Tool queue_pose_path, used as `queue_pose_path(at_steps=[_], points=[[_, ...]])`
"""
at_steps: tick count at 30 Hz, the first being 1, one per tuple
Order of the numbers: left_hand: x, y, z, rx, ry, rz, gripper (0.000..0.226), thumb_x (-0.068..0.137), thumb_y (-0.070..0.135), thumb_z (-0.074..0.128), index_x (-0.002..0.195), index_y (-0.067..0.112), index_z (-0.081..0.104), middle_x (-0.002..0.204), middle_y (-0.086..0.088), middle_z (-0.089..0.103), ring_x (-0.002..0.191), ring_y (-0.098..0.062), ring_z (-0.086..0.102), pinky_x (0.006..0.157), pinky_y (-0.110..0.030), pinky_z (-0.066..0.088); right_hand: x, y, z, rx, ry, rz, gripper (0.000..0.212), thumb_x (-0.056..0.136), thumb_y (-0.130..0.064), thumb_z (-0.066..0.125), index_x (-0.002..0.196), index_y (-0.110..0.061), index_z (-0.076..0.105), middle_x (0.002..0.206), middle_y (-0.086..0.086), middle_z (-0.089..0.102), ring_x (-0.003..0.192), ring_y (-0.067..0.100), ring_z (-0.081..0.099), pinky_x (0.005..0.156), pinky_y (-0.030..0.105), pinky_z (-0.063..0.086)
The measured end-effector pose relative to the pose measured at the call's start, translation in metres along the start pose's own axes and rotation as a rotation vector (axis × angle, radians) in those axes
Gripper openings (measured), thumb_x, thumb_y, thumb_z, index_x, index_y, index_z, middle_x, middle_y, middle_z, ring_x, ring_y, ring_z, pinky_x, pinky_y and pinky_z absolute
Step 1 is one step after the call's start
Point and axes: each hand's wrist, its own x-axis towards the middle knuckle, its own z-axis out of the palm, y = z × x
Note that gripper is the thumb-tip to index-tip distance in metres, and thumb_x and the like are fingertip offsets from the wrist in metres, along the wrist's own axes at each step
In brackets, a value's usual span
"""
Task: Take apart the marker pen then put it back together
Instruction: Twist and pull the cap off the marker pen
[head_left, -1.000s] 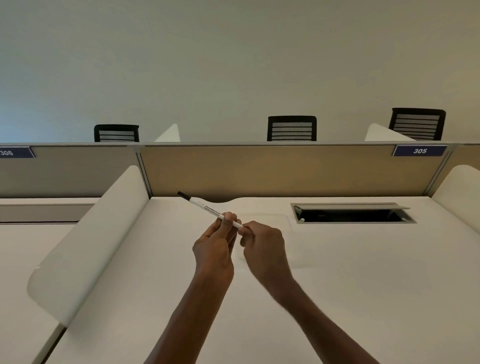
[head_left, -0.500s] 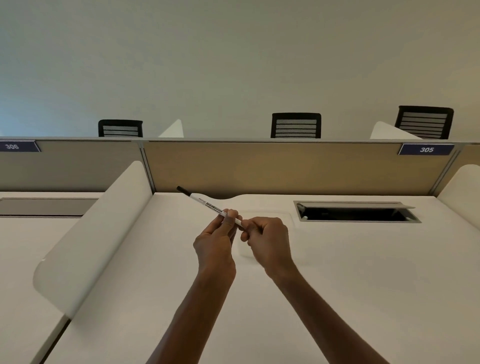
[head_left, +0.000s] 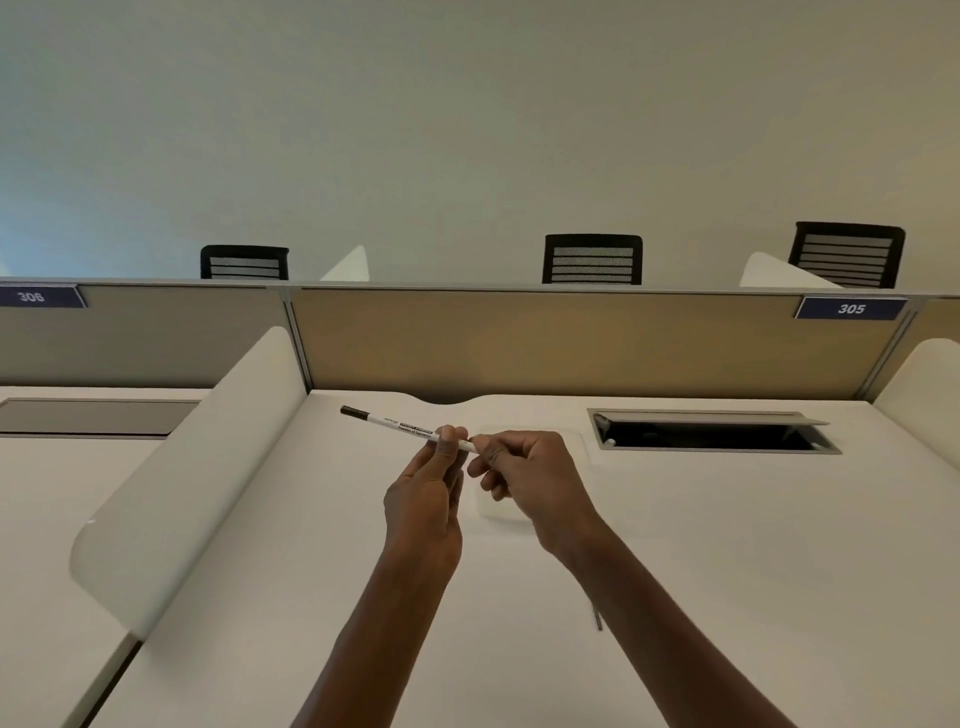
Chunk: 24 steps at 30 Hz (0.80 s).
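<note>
Pinching marker pen (head_left: 400, 427), both hands; desk hatch (head_left: 711, 435) seemingly empty.

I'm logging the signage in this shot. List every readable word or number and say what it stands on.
"305": blue plate on the partition's right end.
"306": blue plate on the partition's left end.
Marker pen, gripped by the left hand and right hand: printed label, too small and blurred to read.

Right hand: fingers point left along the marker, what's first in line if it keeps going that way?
The left hand. The right hand pinches the marker pen at its near end, and the left hand's fingertips grip the barrel right beside it, seemingly almost touching.
</note>
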Motion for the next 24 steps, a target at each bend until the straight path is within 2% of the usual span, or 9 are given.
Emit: queue_pose_path(at_steps=[3, 8, 12, 13, 15, 17, 18, 21, 24], points=[[-0.003, 0.001, 0.0, 0.005, 0.026, 0.007, 0.042, 0.065, 0.029, 0.078, 0.1, 0.007, 0.075, 0.094, -0.003, 0.08, 0.089, -0.008, 0.075, 0.092, -0.027, 0.049, 0.001, 0.003, 0.001, -0.148, 0.022, -0.128, 0.013, 0.09, -0.011, 0.066, 0.095, -0.009, 0.078, 0.072, 0.003, 0.074, 0.052, 0.004, 0.059, 0.053, 0.02, 0.048], [-0.002, -0.001, -0.001, 0.0, 0.15, -0.062, 0.045, 0.053, 0.032, 0.087, 0.089, 0.008, 0.073, 0.086, -0.004, 0.08, 0.086, -0.012, 0.075, 0.085, -0.028, 0.052, -0.006, 0.014, 0.009, -0.641, 0.16, -0.714, 0.017, 0.087, -0.009, 0.069, 0.103, -0.01, 0.076, 0.077, 0.003, 0.075, 0.062, 0.012, 0.065, 0.06, 0.019, 0.05], [-0.002, 0.003, -0.014, 0.248, 0.055, -0.052, 0.035, 0.074, 0.039, 0.081, 0.088, 0.007, 0.076, 0.086, -0.004, 0.08, 0.083, -0.014, 0.077, 0.077, -0.031, 0.056, -0.004, 0.015, 0.003, -0.599, 0.187, -0.606, 0.014, 0.084, -0.008, 0.071, 0.096, -0.01, 0.078, 0.08, 0.002, 0.077, 0.068, 0.009, 0.068, 0.068, 0.016, 0.051], [-0.003, 0.004, -0.019, 0.405, 0.047, 0.039, 0.035, 0.077, 0.043, 0.079, 0.085, 0.009, 0.078, 0.081, -0.002, 0.08, 0.078, -0.013, 0.077, 0.073, -0.029, 0.056, -0.001, 0.014, 0.0, -0.582, 0.173, -0.543, 0.013, 0.084, -0.008, 0.07, 0.094, -0.01, 0.078, 0.08, 0.001, 0.077, 0.069, 0.007, 0.067, 0.069, 0.016, 0.051], [-0.002, 0.006, -0.028, 0.781, 0.047, 0.397, 0.03, 0.078, 0.044, 0.077, 0.08, 0.014, 0.079, 0.071, 0.006, 0.078, 0.07, -0.007, 0.075, 0.068, -0.027, 0.057, 0.005, 0.012, -0.007, -0.553, 0.13, -0.439, 0.012, 0.084, -0.008, 0.07, 0.091, -0.011, 0.079, 0.077, -0.001, 0.076, 0.067, 0.005, 0.066, 0.069, 0.018, 0.052], [0.001, 0.009, -0.036, 1.004, -0.045, 0.834, 0.01, 0.082, 0.025, 0.078, 0.089, 0.018, 0.078, 0.082, 0.011, 0.078, 0.08, 0.002, 0.072, 0.078, -0.026, 0.058, 0.008, 0.011, -0.011, -0.508, 0.091, -0.369, 0.01, 0.084, -0.009, 0.07, 0.089, -0.011, 0.079, 0.073, -0.003, 0.075, 0.062, 0.003, 0.064, 0.065, 0.021, 0.054], [0.004, 0.011, -0.037, 1.088, -0.128, 0.985, 0.015, 0.084, 0.015, 0.077, 0.099, 0.017, 0.077, 0.096, 0.009, 0.077, 0.092, 0.002, 0.07, 0.087, -0.024, 0.055, 0.009, 0.011, -0.011, -0.478, 0.073, -0.347, 0.01, 0.085, -0.009, 0.069, 0.089, -0.011, 0.078, 0.071, -0.004, 0.074, 0.059, 0.003, 0.063, 0.062, 0.021, 0.054], [0.014, 0.017, -0.039, 1.343, -0.38, 1.151, 0.036, 0.087, 0.005, 0.071, 0.123, 0.011, 0.068, 0.121, -0.002, 0.071, 0.113, -0.015, 0.065, 0.105, -0.037, 0.046, 0.01, 0.012, -0.009, -0.396, 0.025, -0.312, 0.009, 0.085, -0.01, 0.07, 0.088, -0.012, 0.078, 0.067, -0.006, 0.072, 0.055, 0.003, 0.063, 0.054, 0.014, 0.047], [0.018, 0.025, -0.038, 1.438, -0.53, 1.238, 0.034, 0.089, 0.012, 0.067, 0.122, 0.011, 0.069, 0.103, -0.004, 0.076, 0.085, -0.024, 0.068, 0.075, -0.041, 0.056, 0.012, 0.012, -0.01, -0.359, -0.019, -0.311, 0.01, 0.085, -0.01, 0.07, 0.084, -0.015, 0.079, 0.065, -0.008, 0.071, 0.054, 0.003, 0.062, 0.052, 0.011, 0.044]])
